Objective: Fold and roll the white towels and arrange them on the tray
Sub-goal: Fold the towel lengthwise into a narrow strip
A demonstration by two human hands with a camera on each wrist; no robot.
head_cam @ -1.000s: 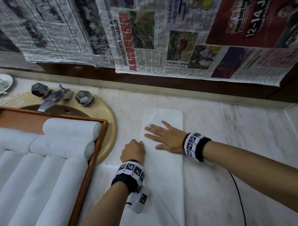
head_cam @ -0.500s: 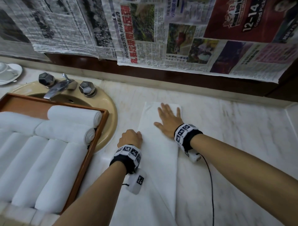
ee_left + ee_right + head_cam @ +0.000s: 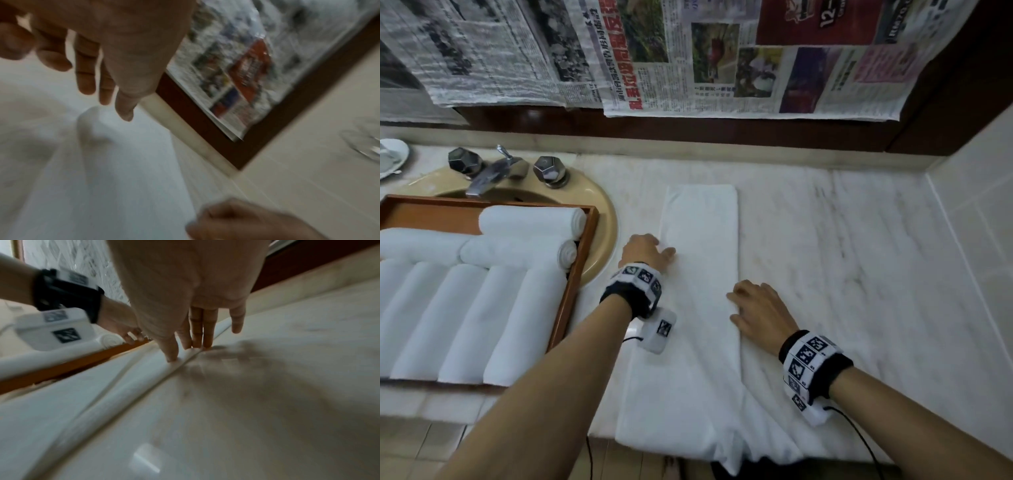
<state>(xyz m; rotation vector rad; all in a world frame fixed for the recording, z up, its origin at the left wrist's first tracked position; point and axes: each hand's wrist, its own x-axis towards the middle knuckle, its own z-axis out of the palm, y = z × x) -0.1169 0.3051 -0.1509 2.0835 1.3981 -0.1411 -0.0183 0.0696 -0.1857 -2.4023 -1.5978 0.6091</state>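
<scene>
A long folded white towel [image 3: 698, 240] lies lengthwise on the marble counter [image 3: 842, 257], its near end hanging over the front edge. My left hand [image 3: 649, 250] sits at the towel's left edge; in the left wrist view its fingers [image 3: 86, 78] hang loosely above the cloth and hold nothing. My right hand [image 3: 753, 308] presses straight fingers [image 3: 197, 337] down on the towel's right edge. At the left, a wooden tray [image 3: 580, 270] carries several rolled white towels [image 3: 517, 298].
The tray rests over a beige sink [image 3: 604, 236] with a chrome faucet [image 3: 493, 171]. A white saucer [image 3: 390, 157] is at the far left. Newspapers [image 3: 688, 58] cover the wall behind, and a tiled wall [image 3: 976, 205] bounds the counter's right side.
My right hand slid back from the towel's far end toward me along its right edge. My left hand stayed at the left edge, its fist loosened.
</scene>
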